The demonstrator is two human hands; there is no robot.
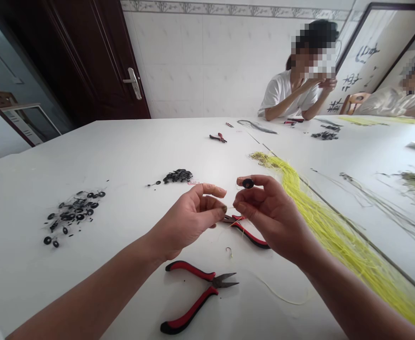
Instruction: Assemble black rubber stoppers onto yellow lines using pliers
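My right hand (273, 212) pinches a small black rubber ring (248, 183) between thumb and forefinger. My left hand (188, 221) faces it with curled fingers, and a thin yellow strand (230, 210) shows faintly near the fingertips. Under my right hand lie red-and-black pliers (250, 236). A second pair of pliers (196, 297) lies open below my left wrist. A long bundle of yellow thread (321, 226) spreads to the right. Black rings lie in a scattered heap (74, 217) at the left, with a smaller heap (177, 176) nearer my hands.
The white table (51, 283) runs far ahead. Small red-handled pliers (218, 137) and dark clusters lie across it. A person in a white shirt (289, 94) sits at the far side, with another person (402, 101) at the right. Behind stands a dark door (122, 61).
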